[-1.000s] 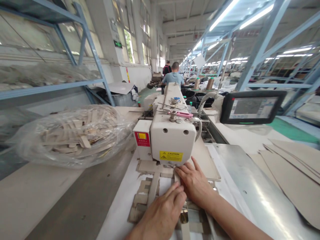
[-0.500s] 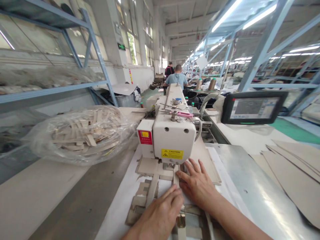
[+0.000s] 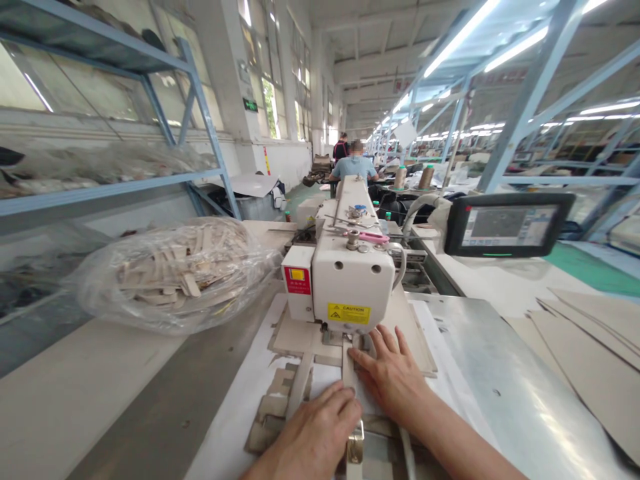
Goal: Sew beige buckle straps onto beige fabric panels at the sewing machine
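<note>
A white sewing machine (image 3: 350, 280) with a yellow caution label stands in front of me. A beige strap (image 3: 349, 370) with a metal buckle (image 3: 355, 450) runs from under the machine head toward me. My right hand (image 3: 390, 373) lies flat with fingers spread, pressing the strap and the beige panel just below the needle area. My left hand (image 3: 315, 433) rests closer to me, fingers curled down onto the strap beside the right hand. More beige cut strips (image 3: 280, 400) lie to the left of the strap.
A clear plastic bag of beige strips (image 3: 175, 273) sits on the table at left. A control screen (image 3: 505, 223) stands at right, with flat beige sheets (image 3: 590, 360) on the metal table. Blue shelving is at left. People work further back.
Both hands have stayed on the strap, shifting slightly; my right hand's fingers have spread further toward the needle area. The camera view has tipped up a little.
</note>
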Demonstrator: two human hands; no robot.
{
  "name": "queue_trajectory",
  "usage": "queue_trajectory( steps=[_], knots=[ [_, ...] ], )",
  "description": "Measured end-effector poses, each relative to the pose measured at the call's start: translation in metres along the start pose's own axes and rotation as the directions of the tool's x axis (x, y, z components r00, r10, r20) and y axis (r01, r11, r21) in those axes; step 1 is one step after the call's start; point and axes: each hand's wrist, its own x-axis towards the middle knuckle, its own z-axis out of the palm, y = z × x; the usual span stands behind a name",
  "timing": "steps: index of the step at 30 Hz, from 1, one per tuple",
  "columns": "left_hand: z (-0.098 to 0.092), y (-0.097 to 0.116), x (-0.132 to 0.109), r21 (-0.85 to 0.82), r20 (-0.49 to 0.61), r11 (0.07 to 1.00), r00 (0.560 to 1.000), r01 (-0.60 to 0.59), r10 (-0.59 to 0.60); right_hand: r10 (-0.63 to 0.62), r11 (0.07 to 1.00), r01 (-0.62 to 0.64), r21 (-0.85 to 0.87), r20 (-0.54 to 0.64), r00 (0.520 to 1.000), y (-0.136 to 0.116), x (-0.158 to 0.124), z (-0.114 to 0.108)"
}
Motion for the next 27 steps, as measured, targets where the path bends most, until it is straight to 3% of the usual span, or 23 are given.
queue_trajectory(
  steps=[4,8,14,21,24,27],
  knots=[
    [0.004,0.003,-0.006,0.014,0.011,1.000,1.000,-0.014,0.014,-0.026,1.000,0.026,-0.012,-0.003,1.000,-0.001,-0.009,0.003],
    [0.004,0.010,-0.003,0.048,0.023,0.998,0.998,-0.051,0.050,0.031,0.999,-0.032,-0.031,-0.010,0.999,0.001,-0.013,0.002],
    [-0.002,0.007,0.005,0.015,-0.011,1.000,1.000,-0.013,0.013,0.020,1.000,-0.021,0.006,0.027,0.999,0.012,-0.012,0.003],
    [-0.008,0.001,-0.004,-0.021,-0.031,0.999,0.999,0.032,-0.033,-0.146,0.974,0.125,0.187,0.102,0.984,0.052,-0.071,-0.010],
    [-0.013,0.004,-0.002,-0.098,-0.015,0.992,0.996,0.083,-0.085,-0.168,0.974,0.138,0.182,0.158,0.973,0.055,-0.084,-0.017],
    [-0.015,0.005,0.001,-0.162,-0.021,0.978,0.990,0.131,-0.136,-0.184,0.976,0.166,0.144,0.126,0.975,0.049,-0.080,-0.011]
  ],
)
